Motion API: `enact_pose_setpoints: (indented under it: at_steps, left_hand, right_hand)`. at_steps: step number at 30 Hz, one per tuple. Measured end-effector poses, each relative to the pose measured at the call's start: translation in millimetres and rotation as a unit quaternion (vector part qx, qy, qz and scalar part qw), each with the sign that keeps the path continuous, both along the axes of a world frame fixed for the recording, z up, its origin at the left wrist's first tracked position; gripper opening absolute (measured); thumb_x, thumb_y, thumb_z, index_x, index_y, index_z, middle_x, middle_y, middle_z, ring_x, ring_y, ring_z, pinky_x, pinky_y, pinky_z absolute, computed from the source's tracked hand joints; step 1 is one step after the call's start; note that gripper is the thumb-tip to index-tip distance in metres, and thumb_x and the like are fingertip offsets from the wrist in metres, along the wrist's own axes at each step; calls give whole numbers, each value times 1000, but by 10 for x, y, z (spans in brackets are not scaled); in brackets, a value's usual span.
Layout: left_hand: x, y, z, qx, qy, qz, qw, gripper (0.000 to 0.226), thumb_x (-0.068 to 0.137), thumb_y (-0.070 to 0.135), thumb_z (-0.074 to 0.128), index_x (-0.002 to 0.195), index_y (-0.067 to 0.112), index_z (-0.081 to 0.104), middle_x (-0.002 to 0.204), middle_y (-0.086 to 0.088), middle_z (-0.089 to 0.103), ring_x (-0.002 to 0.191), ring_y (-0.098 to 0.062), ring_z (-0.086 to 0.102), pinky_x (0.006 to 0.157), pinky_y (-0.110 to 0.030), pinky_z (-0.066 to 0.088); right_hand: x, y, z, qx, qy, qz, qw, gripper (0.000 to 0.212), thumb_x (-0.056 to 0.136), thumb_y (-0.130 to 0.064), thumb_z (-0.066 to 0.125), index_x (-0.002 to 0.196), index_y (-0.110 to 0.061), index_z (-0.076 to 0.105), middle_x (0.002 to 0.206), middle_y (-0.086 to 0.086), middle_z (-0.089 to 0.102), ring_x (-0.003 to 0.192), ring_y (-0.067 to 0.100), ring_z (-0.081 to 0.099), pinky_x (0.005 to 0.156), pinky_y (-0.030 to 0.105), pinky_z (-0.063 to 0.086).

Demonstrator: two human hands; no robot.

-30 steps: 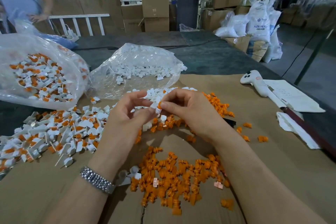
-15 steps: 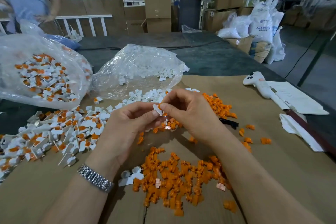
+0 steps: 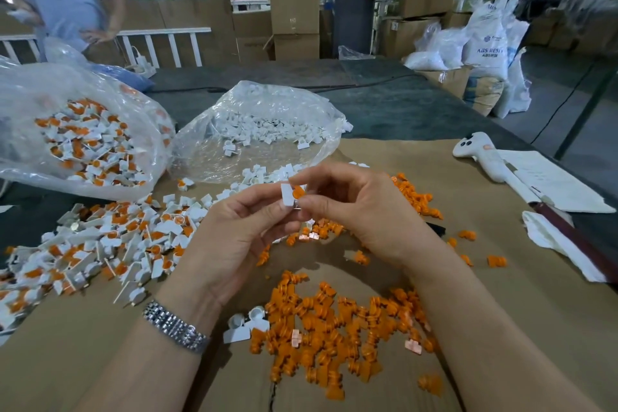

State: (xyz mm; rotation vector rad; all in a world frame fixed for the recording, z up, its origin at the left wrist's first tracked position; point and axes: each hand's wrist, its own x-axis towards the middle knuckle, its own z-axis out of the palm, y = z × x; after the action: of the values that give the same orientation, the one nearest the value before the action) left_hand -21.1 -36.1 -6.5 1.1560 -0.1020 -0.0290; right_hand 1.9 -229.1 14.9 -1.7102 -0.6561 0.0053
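Left hand [image 3: 234, 237] clamped on the white cap [image 3: 287, 196], thumb against fingers. Right hand [image 3: 361, 211] pinching the orange plug [image 3: 298, 192], which touches the cap's face. Both parts sit right between my fingertips, above the cardboard [image 3: 501, 311]. My read: seating the plug. Keep it square to the socket and push straight, left thumb backing the cap so the plug doesn't cock. Cap is small, white, flat-sided. Plug is the same orange as the ribbed loose pile [image 3: 334, 328] under my wrists.
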Motion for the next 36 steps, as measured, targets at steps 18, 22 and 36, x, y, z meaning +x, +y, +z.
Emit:
enact_pose_setpoints:
  at_steps: [18, 22, 36]
  left_hand:
    - [-10, -15, 11, -14, 23, 21, 999, 11, 73, 4, 80, 82, 11, 80, 91, -21, 76, 87, -30, 77, 75, -29, 62]
    - [21, 8, -7, -9, 38, 19, 999, 10, 68, 6, 83, 77, 7, 78, 88, -21, 75, 85, -29, 77, 75, -28, 62]
    - [40, 8, -29, 11, 52, 37, 998, 5, 70, 3, 81, 74, 3, 78, 83, -20, 74, 78, -26, 76, 69, -24, 61]
  right_hand:
    - [36, 70, -92, -110, -195, -119, 967, 23, 84, -20, 81, 106, -16, 75, 89, -11, 68, 82, 3, 65, 76, 16, 53]
    - [44, 94, -116, -130, -221, -124, 959, 22, 84, -18, 81, 105, -18, 75, 89, -15, 65, 79, -1, 62, 76, 18, 53]
    - [38, 124, -124, -146, -217, -127, 957, 22, 83, -20, 82, 103, -19, 74, 90, -11, 68, 81, 2, 63, 78, 24, 56]
